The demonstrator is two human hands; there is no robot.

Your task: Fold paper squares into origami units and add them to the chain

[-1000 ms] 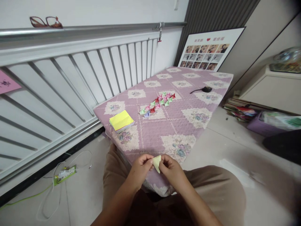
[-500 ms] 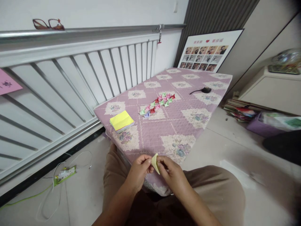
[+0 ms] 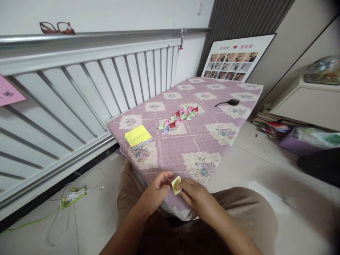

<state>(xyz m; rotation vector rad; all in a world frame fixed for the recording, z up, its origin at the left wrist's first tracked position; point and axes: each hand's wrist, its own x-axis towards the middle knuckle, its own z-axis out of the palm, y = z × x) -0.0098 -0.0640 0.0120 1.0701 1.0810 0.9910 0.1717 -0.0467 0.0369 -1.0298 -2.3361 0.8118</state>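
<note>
A small folded piece of yellow paper (image 3: 175, 185), diamond-shaped from here, is pinched between the thumb and fingers of my right hand (image 3: 192, 191). Just left of it, my left hand (image 3: 158, 187) has its thumb and fingers apart and holds nothing. Farther back on the table lies a stack of square coloured paper (image 3: 138, 135) with a yellow sheet on top. Several small folded paper pieces (image 3: 178, 118) in green, pink, red and blue stand grouped beyond it.
The table has a purple flowered cloth (image 3: 186, 140). A black object with a thin handle (image 3: 233, 102) lies toward its far right. At the left is a white radiator (image 3: 79, 92), with glasses (image 3: 57, 28) on the pipe above. A power strip (image 3: 74, 197) rests on the floor.
My left hand has let go of the yellow paper and opened slightly away from it. The right hand has turned the paper, so a diamond face now shows.
</note>
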